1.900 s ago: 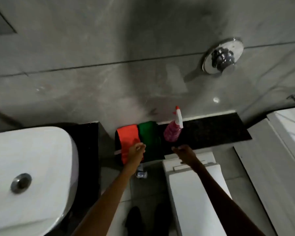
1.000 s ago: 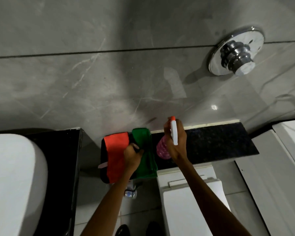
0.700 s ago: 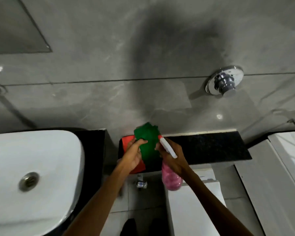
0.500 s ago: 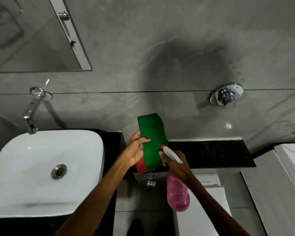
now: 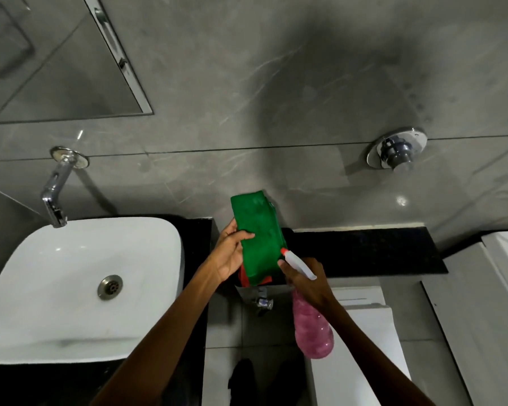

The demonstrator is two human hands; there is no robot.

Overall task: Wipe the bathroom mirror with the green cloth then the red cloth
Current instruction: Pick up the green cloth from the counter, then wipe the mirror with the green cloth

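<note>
Left hand gripped the folded green cloth, right hand clasped the pink plastic spray bottle; wall mirror apparently unwiped, both cloth passes outstanding.

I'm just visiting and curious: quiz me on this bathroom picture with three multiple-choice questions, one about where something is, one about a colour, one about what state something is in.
1. Where is the mirror?
A. on the wall above the sink
B. on the floor
C. over the flush button

2. What colour is the liquid in the spray bottle?
A. blue
B. pink
C. clear

3. What is the state of the green cloth?
A. lying flat on the ledge
B. pressed on the mirror
C. folded, held up in the left hand

Answers:
1. A: the mirror hangs at upper left, above the white sink and tap.
2. B: the bottle in the right hand looks pink.
3. C: the left hand grips the folded green cloth in front of the wall, with the red cloth peeking out below it.
</note>
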